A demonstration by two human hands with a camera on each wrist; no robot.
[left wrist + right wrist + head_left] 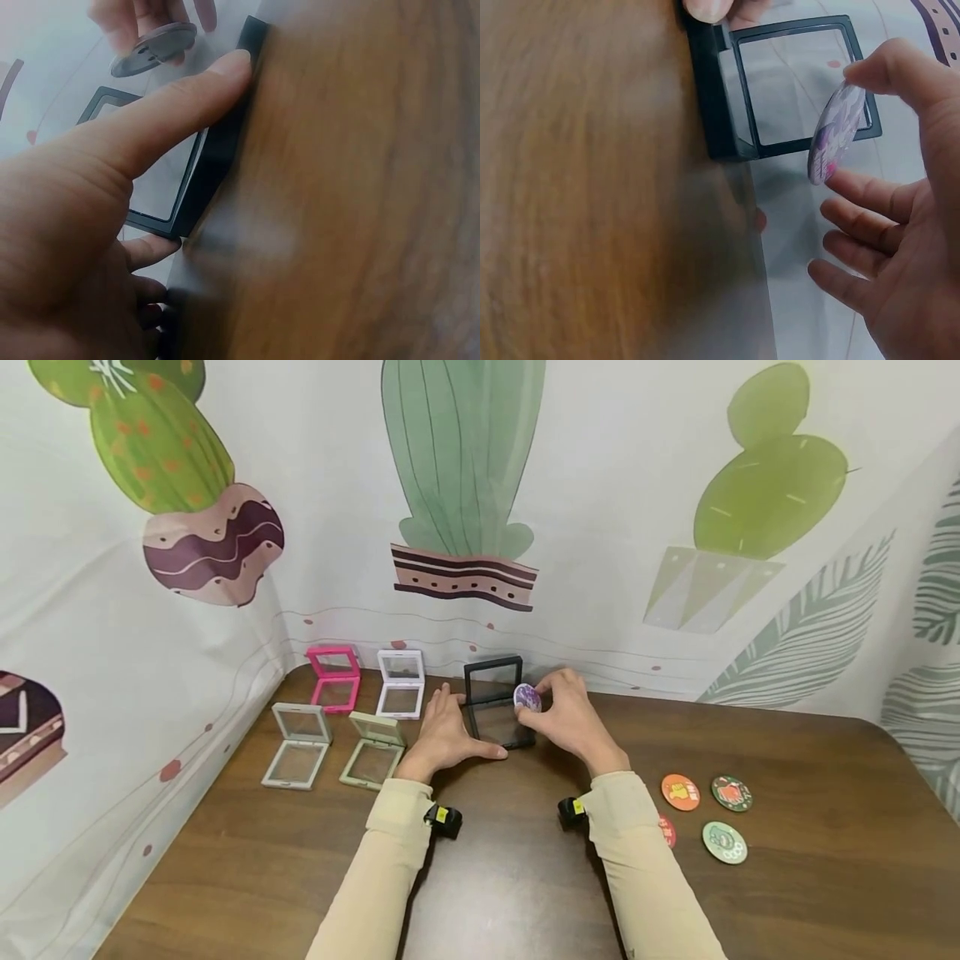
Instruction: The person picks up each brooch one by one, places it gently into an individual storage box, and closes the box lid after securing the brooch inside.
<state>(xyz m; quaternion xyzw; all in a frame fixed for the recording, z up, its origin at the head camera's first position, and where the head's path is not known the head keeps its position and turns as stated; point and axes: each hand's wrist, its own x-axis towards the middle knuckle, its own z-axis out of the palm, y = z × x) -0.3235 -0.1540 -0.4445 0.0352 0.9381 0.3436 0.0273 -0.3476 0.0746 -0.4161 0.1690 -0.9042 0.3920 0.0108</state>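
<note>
A black hinged display frame (492, 663) with clear film panes stands open near the back of the table, its lid raised. My left hand (444, 739) holds it at the left, the thumb laid along its near edge and the fingers by its left side. In the right hand (570, 714) a round badge (527, 697) with a purple and white picture is pinched between thumb and fingertip. That badge is tilted on edge over the frame's right side. Its grey back, with pin fittings, shows in the left wrist view.
To the left stand more opened display frames: pink (334, 678), white (401, 683), grey (297, 764) and green (372, 763). Several round badges lie at the right, among them orange (680, 792), dark green (732, 793) and light green (724, 842); a red one (667, 832) is partly behind the right sleeve. A printed cloth hangs behind.
</note>
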